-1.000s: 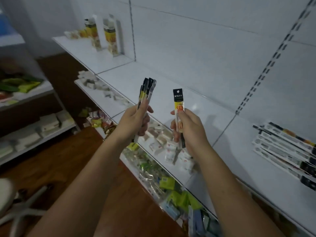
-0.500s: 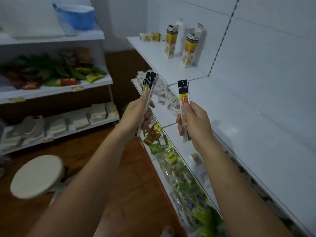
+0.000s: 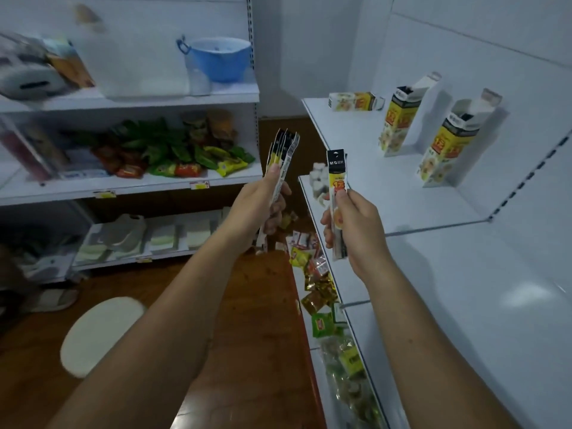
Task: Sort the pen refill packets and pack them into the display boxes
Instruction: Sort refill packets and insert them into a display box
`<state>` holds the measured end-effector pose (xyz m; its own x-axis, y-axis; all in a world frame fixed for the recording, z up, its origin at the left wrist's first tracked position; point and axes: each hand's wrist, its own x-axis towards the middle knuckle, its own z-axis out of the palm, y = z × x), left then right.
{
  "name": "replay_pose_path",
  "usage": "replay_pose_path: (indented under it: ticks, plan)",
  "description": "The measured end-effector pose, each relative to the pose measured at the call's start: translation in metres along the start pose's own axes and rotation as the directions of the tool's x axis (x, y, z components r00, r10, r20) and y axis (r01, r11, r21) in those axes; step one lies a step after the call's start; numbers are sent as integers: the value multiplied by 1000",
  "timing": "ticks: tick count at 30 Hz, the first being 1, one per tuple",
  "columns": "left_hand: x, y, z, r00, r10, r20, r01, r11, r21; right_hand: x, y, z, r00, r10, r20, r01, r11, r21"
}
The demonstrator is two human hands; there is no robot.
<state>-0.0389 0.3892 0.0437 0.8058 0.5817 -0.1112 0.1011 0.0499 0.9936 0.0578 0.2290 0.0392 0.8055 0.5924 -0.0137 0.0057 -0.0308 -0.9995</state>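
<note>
From my feed, the white shelf (image 3: 411,209) on the right carries two upright display boxes (image 3: 399,122), both open at the top, with a third box (image 3: 356,101) lying on its side farther back by the wall. Below the shelf edge, candy packets (image 3: 322,292) crowd the lower tiers. On the far rack I see a blue basin (image 3: 221,58) up top and snack bags (image 3: 173,153) one level down, and a white stool (image 3: 99,335) stands on the wooden floor. Nothing blocks the way between my hands and the boxes. My left hand (image 3: 260,209) is closed around a fanned bundle of refill packets (image 3: 282,150), thumb pressed on the front. My right hand (image 3: 356,230) pinches a single refill packet (image 3: 336,171) upright, thumb on its face. Compared with half a second ago, the view has swung left: the boxes now sit farther right, and both grips are unchanged.
</note>
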Motion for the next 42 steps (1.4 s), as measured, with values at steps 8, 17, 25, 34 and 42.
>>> replay_pose_path:
  ticks: [8,17,25,34,42]
  plan:
    - [89,16,-21,999,-2,-47,0,999,-37,104,-5,25,999,-11,48,11,1000,-10]
    - [236,18,-70,998,31,59,-28,998,-49,232,-5,71,997,-41,-71,40,999,-15]
    - [355,48,-63,940,136,312,-131,991,-37,316,-30,76,918,-143,-370,129,990,-63]
    - [447,62,47,805,234,544,-276,961,-6,340,-79,-25,591,-445,-673,182,886,-426]
    - [483,78,137,652,239,719,-342,940,-2,362,-108,-85,343,-607,-717,254,795,-552]
